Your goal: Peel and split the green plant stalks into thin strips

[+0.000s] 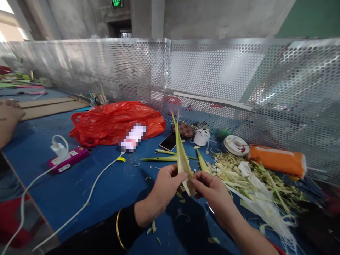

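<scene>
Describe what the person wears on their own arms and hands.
The left hand is bare, its arm in a black sleeve with a thin gold bangle around it. The right hand and forearm are bare; a red sliver near the elbow may be a sleeve. No gloves.

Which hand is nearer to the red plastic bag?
Left. The left hand is below and right of the red plastic bag; the right hand sits farther right, across the green leaf both pinch.
</scene>
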The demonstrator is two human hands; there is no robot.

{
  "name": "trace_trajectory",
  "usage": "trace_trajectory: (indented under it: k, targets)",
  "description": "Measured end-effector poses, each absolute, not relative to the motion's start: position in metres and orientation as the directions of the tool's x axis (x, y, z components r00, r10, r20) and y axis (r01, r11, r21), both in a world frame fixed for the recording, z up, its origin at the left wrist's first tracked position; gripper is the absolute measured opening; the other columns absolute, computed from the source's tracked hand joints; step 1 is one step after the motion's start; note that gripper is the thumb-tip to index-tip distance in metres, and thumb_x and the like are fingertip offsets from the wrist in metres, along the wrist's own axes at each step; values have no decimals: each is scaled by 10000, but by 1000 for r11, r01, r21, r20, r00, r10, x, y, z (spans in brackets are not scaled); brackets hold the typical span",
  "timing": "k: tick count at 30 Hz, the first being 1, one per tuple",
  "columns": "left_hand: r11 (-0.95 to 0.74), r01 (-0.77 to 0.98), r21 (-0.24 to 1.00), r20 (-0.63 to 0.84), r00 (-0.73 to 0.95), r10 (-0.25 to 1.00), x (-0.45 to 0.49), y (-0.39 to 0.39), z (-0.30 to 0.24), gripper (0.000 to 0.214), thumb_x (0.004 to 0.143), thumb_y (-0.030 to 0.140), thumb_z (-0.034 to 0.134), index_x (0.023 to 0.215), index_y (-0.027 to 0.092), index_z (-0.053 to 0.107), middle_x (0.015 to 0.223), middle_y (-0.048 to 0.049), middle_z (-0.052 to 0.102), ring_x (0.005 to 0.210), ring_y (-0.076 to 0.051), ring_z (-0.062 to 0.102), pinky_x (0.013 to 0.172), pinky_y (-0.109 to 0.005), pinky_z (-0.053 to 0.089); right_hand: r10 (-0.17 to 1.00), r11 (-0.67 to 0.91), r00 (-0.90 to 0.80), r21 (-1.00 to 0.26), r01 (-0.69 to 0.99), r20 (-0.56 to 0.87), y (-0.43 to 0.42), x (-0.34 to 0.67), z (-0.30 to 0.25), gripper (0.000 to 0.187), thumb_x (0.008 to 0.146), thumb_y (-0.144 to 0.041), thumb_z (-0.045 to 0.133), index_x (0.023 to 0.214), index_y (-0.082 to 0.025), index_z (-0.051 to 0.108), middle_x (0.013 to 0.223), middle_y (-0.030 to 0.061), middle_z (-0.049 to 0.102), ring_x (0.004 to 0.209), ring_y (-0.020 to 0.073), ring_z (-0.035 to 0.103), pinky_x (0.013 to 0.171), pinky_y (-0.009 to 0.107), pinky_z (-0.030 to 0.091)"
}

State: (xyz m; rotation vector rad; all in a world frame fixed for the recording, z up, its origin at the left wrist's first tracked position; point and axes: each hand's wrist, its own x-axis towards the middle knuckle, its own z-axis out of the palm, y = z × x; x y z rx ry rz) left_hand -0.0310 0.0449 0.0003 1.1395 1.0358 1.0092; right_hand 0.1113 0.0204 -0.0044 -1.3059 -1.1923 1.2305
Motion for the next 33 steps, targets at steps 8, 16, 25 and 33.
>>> trace_trajectory:
  k: [8,16,25,33]
  targets:
    - [67,41,997,-76,286,955,-31,44,-5,205,718,302,633,806,125,686,757,-61,683,675,-179,598,576,-259,463,998,30,57,-990,138,39,23,116,-8,269,764,-430,662,698,-176,605,593,-42,530,552,120,454,517,236,359]
    - [175,-68,982,-153,243,958,-30,50,-9,242,699,299,633,857,124,690,668,-22,657,573,-147,568,536,-241,439,997,-82,-14,-983,-166,-81,19,110,6,292,701,-427,729,650,-168,605,630,-11,575,640,143,496,648,263,386]
    - [159,-117,980,-137,172,975,-30,52,-5,178,665,298,656,710,127,664,589,-2,583,494,-107,481,484,-227,386,992,-105,-96,-954,-282,-81,10,114,19,208,746,-354,709,678,-174,632,725,22,636,739,171,537,733,288,372]
    - [106,-29,994,-103,83,991,-35,58,-8,206,698,336,639,609,158,587,498,43,472,423,-85,414,424,-205,337,983,-171,-124,-902,-396,-132,3,112,32,227,745,-342,726,650,-178,601,596,-26,549,620,127,510,672,253,385]
